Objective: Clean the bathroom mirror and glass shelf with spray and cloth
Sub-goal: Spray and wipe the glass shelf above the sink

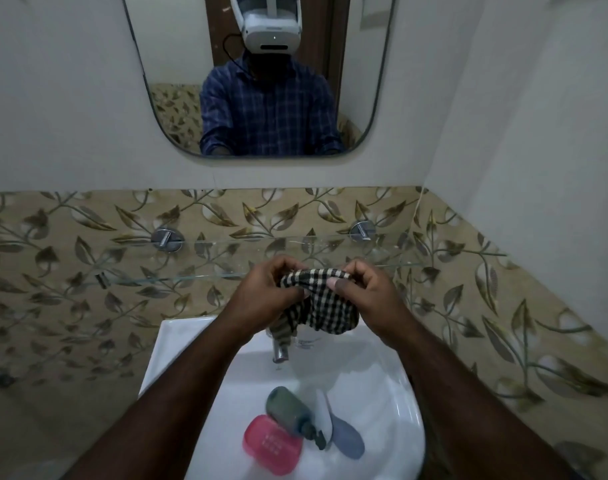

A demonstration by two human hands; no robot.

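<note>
- Our left hand (266, 289) and right hand (359, 289) both pinch the checked cloth (318, 299) by its upper edge, fingers curled into the fabric, holding it bunched between them just in front of the glass shelf (205, 265).
- The cloth hangs limp below our fingers, over the tap (281, 353). We judge it light, soft and floppy: it will fold wherever we let it, so we should gather it into a pad in one palm rather than hold it by an edge.
- The glass shelf sits on two metal brackets (166, 239) against the leaf-patterned tiles (70, 271). We take it for stiff, slick and breakable, so we would wipe flat along it with light pressure and keep clear of its front edge.
- The mirror (178, 81) hangs above on the wall; it likewise wants broad, gentle strokes.
- Down in the basin (392, 393) lie a dark green bottle (288, 410) on its side, a pink soap case (271, 445) and a bluish-grey item (347, 436) with a white piece beside it. Whether the bottle is the spray we cannot tell; if so, it may be wet and slippery, and we would grip its body.
</note>
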